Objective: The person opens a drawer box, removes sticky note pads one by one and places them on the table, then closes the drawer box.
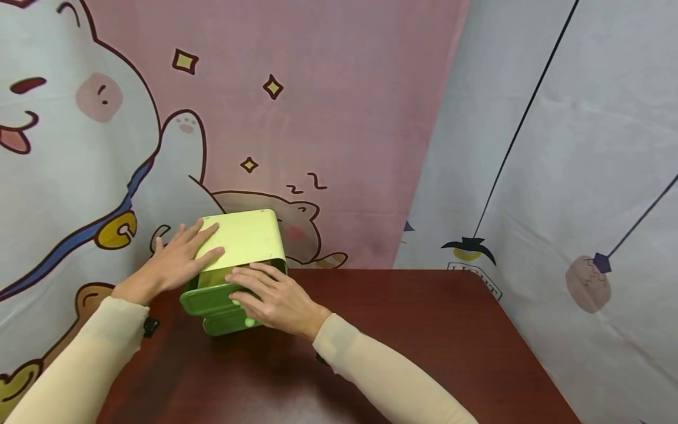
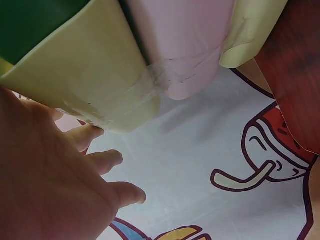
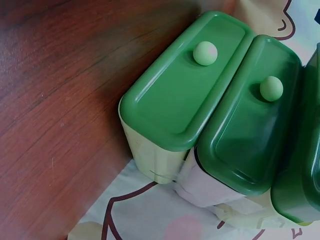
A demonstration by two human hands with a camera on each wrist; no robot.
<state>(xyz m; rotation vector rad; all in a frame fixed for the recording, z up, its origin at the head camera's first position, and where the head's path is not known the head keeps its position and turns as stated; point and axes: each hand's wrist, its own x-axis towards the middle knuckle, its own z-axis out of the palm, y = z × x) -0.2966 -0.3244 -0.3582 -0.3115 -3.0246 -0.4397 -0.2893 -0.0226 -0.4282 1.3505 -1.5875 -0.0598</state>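
A small stacked drawer box (image 1: 243,235) with a pale yellow top stands on the far left of the table. Its top drawer (image 1: 206,301), green-fronted, juts out, leaving a gap under the casing's front edge. Below it, another green drawer front (image 1: 225,325) carries a round light green knob (image 1: 249,322). My left hand (image 1: 177,259) rests with spread fingers on the box's upper left side. Across the top drawer's front lie the fingers of my right hand (image 1: 278,301), its thumb hidden. Pink and pale yellow tiers (image 2: 182,45) show in the left wrist view.
The dark red-brown table (image 1: 402,341) stretches to the right of the box. Directly behind it hangs a pink and white cartoon-printed cloth (image 1: 339,147). Another printed cloth (image 1: 572,176) hangs along the right side.
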